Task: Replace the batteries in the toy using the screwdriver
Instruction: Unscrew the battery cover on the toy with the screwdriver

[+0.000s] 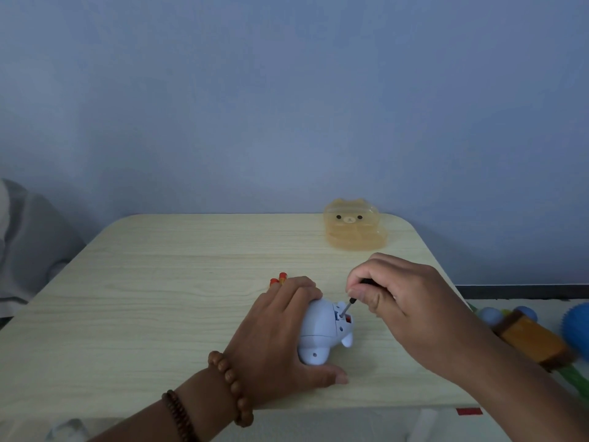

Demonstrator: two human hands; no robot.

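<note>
A pale blue toy (322,330) is lying on a light wooden table (159,298), nearer the front edge than the back and somewhat right of the middle. It is steadied by the left hand (274,339), which is cupped over its left side: the fingers are laid across the far top of the body and the thumb is pressed flat on the table along the near end, so the toy is gripped between them. Two beaded bracelets (229,387) are worn on that wrist. An opening is seen on the toy's upper right side, with something red visible inside it. The thin metal tip of a screwdriver (347,306) is set into the upper part of this opening, the shaft being tilted up and to the right. Its dark handle is pinched between the thumb and curled fingers of the right hand (411,301), which is held just right of and above the toy, apart from it. Two small red and orange batteries (278,279) are lying just beyond the left hand's fingers, partly hidden by them. A translucent amber box (353,226) with a bear face is placed near the back edge, towards the right corner, well apart from the hands.
</note>
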